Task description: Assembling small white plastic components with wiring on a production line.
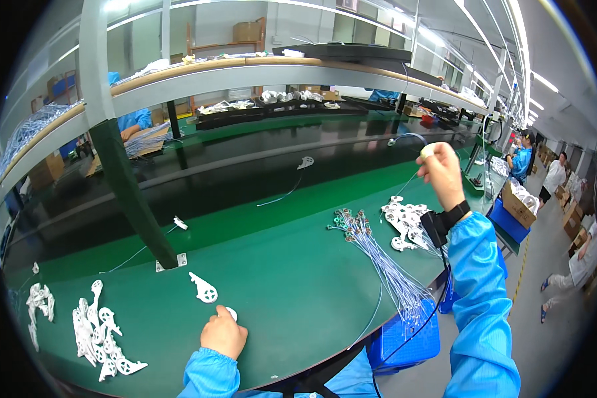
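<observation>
My left hand (pixel 223 333) rests on the green bench top (pixel 292 278), closed over a small white plastic part (pixel 232 312) that peeks out by the knuckles. Just beyond it lies a single white bracket with a wheel-shaped end (pixel 203 289). My right hand (pixel 441 172) is raised at the right, pinching the end of a thin blue-grey cable (pixel 406 137) that loops up and back over the belt. Below that hand lie a heap of white brackets (pixel 404 222) and a bundle of cables with ring terminals (pixel 371 255).
More white brackets lie piled at the left front (pixel 99 335). A dark conveyor belt (pixel 245 179) carries a few assembled parts. A slanted post (pixel 129 192) stands on the bench. A blue crate (pixel 404 341) hangs under the edge. Other people work at right.
</observation>
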A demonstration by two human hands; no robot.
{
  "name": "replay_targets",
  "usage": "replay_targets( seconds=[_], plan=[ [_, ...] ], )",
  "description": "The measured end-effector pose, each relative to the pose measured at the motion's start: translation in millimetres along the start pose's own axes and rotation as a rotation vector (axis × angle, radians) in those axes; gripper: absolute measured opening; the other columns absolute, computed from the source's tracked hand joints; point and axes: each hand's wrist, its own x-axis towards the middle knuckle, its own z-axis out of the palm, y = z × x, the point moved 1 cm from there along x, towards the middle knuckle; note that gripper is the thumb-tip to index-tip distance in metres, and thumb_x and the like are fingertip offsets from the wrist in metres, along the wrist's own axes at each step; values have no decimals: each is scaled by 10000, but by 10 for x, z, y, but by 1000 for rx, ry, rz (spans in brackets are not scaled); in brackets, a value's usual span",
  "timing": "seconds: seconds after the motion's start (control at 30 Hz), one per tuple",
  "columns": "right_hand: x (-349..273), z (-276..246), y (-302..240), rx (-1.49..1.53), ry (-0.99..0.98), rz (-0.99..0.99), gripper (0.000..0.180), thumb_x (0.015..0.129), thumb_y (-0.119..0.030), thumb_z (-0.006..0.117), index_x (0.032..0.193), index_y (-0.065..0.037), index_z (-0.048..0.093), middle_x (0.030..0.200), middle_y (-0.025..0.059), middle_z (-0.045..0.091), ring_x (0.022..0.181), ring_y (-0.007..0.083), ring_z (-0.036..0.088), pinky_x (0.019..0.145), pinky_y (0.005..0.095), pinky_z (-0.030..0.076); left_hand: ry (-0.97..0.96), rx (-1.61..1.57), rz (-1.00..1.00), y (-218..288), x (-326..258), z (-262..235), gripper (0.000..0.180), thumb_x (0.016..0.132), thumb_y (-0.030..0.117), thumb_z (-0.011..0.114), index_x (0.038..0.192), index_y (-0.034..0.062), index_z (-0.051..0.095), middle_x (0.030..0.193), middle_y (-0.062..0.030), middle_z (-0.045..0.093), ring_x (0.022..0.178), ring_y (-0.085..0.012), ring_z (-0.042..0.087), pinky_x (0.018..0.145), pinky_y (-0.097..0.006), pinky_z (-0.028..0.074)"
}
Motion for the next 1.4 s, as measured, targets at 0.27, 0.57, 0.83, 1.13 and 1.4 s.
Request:
replay_targets(
  seconds=[0.27,0.57,0.83,1.13,1.4],
  plan=[
    [-543,412,-505,531,-184,152,105,920,-169,520,947,-70,500,856,74,606,665,125,569,570,234,456,-246,-1227,-95,-87,-211,96,297,844,24,365,1139,53,339,787,-105,503,539,-195,534,444,-355,447],
    [-1627,1335,-889,953,-401,342,114,933,-155,463,961,-45,474,832,117,579,614,165,567,513,266,453,-368,-2279,-229,166,-856,518,384,869,-25,400,1238,72,353,949,-117,533,820,-214,546,693,-319,454],
    [-2025,1371,-806,994,-415,310,98,920,-123,467,992,-62,441,785,146,574,555,205,563,480,289,462,-448,-2603,-275,98,-986,302,319,850,-20,397,1156,67,409,917,-119,500,729,-180,453,619,-293,389],
    [-2043,1142,-525,996,-345,356,126,919,-159,479,1012,-80,446,756,119,548,518,178,519,452,283,429,-372,-2625,-267,101,-928,319,304,860,-19,397,1151,71,407,920,-120,505,725,-174,460,604,-285,386],
    [-2185,1245,-606,1178,-465,403,154,918,-162,493,1026,-65,441,769,161,567,539,221,559,478,321,473,7,-2087,-222,290,-913,497,275,869,-50,386,1136,17,399,916,-112,534,685,-171,493,599,-299,393]
  ],
)
